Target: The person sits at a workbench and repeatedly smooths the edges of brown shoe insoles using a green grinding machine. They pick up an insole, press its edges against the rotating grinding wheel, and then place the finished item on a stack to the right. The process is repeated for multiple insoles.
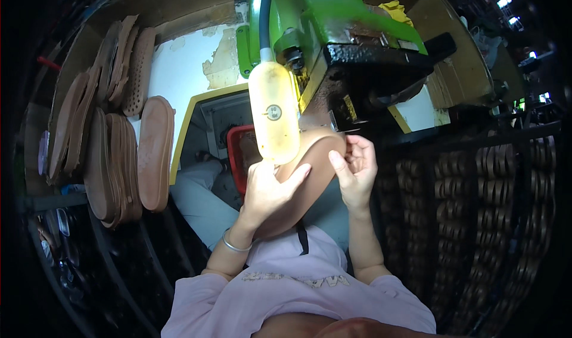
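Note:
A smooth tan shoe insole [316, 171] is held up between my hands, its far curved end close under the green and black machine [363, 46]. My left hand [267, 190] grips its left side, with the thumb lying across the surface. On the right edge, near the far end, my right hand [357, 166] pinches it between thumb and bent fingers. A glowing yellow lamp [273, 111] hangs in front of the machine and covers part of the insole's left side and the tips of my left fingers. The spot where the insole meets the machine is partly hidden.
At the left, stacks of tan insoles [112, 165] stand beside a single one [156, 153] by a cardboard wall [89, 40]. Below the yellow-edged table opening is a red bin [236, 159]. Racks with rows of brown soles [453, 207] fill the right. A yellow cloth [395, 11] lies behind the machine.

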Demonstrator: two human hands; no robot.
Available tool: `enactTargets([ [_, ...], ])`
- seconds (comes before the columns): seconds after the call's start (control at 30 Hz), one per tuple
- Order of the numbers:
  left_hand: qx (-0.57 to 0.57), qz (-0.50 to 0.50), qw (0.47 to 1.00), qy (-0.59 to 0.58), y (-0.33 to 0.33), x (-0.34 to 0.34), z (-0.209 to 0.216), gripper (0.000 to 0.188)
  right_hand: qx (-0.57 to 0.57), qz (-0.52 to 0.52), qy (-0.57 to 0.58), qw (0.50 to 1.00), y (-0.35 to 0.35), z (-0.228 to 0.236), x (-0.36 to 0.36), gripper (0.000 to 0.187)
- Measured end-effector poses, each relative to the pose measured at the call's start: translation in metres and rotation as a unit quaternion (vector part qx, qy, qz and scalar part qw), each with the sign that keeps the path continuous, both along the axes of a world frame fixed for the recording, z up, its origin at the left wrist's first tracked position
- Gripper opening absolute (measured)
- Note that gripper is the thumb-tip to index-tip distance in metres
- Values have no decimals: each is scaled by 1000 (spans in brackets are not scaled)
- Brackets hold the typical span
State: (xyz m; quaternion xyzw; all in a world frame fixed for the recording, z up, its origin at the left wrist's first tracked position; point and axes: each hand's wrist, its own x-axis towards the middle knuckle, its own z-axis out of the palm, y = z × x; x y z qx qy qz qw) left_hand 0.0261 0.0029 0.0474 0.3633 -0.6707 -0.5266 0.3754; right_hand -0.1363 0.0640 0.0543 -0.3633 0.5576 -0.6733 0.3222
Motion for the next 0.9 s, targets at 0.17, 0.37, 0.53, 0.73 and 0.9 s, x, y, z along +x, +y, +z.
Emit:
enactTargets([
  [0.17,126,79,983,104,25,10,-11,33,35,8,-15,999,-8,-8,18,42],
  [0.37,122,81,966,211,51,4,-40,39,89,158,210,961,-5,34,-22,48],
  [0.53,123,-29,977,173,48,-21,-56,41,-35,-241,233,942,91,94,-139,52],
  [0.73,209,-74,975,22,57,-13,-76,22,-134,-438,143,877,90,70,-213,63],
  [0.9,199,-76,976,-41,79,30,-82,15,-127,-403,19,906,-10,-47,-270,58],
])
